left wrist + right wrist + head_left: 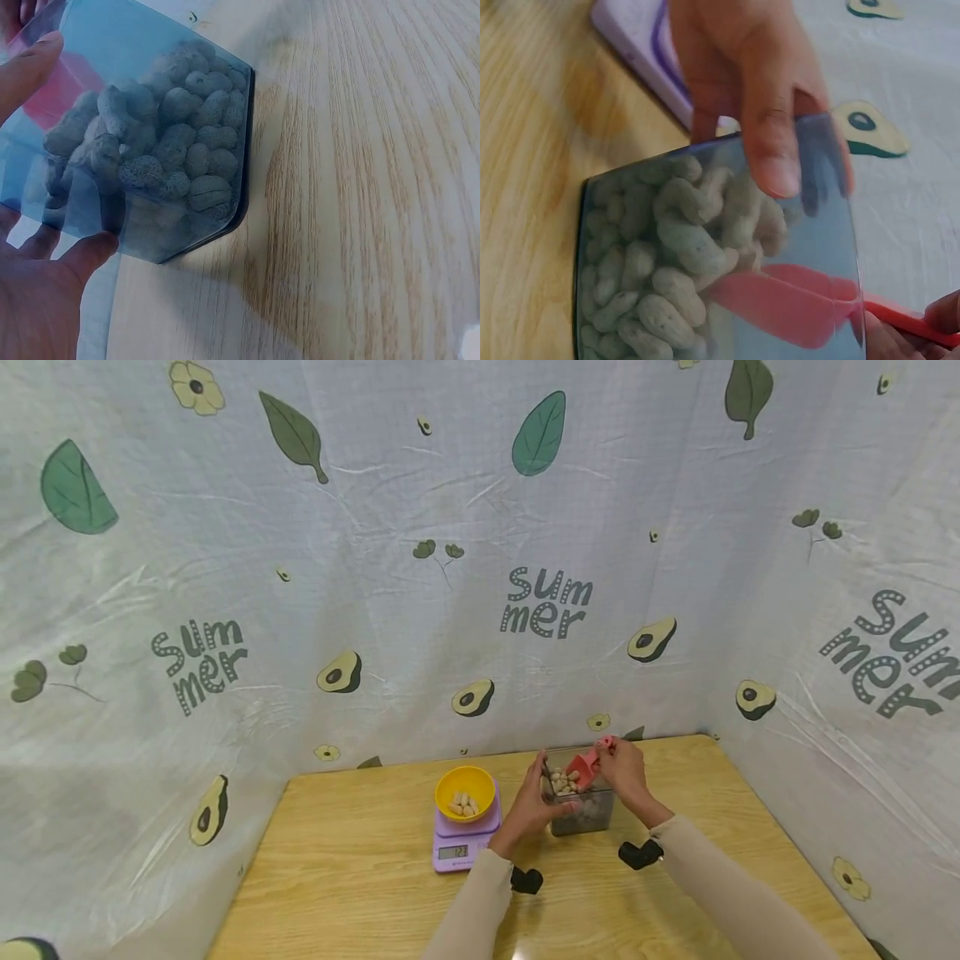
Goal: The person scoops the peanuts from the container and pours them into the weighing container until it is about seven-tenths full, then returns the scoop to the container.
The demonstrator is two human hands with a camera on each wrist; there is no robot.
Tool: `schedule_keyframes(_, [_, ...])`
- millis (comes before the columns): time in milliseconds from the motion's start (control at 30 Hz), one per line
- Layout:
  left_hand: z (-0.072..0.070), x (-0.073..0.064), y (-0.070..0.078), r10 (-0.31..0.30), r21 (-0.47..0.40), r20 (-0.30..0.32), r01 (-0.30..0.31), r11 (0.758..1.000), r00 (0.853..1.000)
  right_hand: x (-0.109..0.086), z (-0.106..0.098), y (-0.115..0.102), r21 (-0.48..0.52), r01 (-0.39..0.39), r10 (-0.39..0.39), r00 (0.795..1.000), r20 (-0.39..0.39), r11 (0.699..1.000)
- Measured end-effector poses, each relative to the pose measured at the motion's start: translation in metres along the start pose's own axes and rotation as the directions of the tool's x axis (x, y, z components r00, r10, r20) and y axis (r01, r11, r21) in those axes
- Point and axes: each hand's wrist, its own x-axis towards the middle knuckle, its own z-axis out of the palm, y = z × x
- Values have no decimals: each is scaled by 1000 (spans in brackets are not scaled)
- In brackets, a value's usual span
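Observation:
A clear bin point(581, 821) of unshelled peanuts point(176, 139) stands on the table, right of the middle in the head view. My left hand point(528, 806) grips its left side, the thumb on the front wall and the fingers around the left and far sides. Pinched in my right hand point(626, 772) is the handle of a red scoop point(582, 770). The scoop's bowl point(787, 304) is inside the bin, tilted, its lip against the peanuts. How much the scoop holds is hard to tell.
Left of the bin, a yellow bowl point(444, 789) with several peanuts sits on a purple kitchen scale point(442, 837). The scale's display point(453, 852) seems to read 123. A printed sheet point(405, 610) hangs behind the wooden table point(337, 860) and along its sides.

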Motion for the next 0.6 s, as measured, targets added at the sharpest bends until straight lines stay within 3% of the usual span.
schedule_keyframes(100, [1, -1, 2, -5, -2, 8, 5, 1000, 1000, -1, 1, 0, -26, 6, -6, 1000, -3, 1000])
schedule_keyframes(233, [3, -1, 4, 1, -19, 11, -1, 1000, 1000, -2, 6, -7, -118, 98, -93, 995, 45, 988])
schedule_keyframes(300, [3, 0, 5, -2, -19, 4, 2, 1000, 1000, -1, 7, -9, -117, 102, -96, 994, 52, 988])
schedule_keyframes(467, [3, 0, 3, -5, -2, -3, 5, 1000, 1000, 3, 2, -7, -5, -55, 55, 997, 54, 998])
schedule_keyframes(600, [3, -1, 3, -9, 3, 8, 9, 1000, 1000, 6, -2, -7, 93, -197, 187, 976, 114, 976])
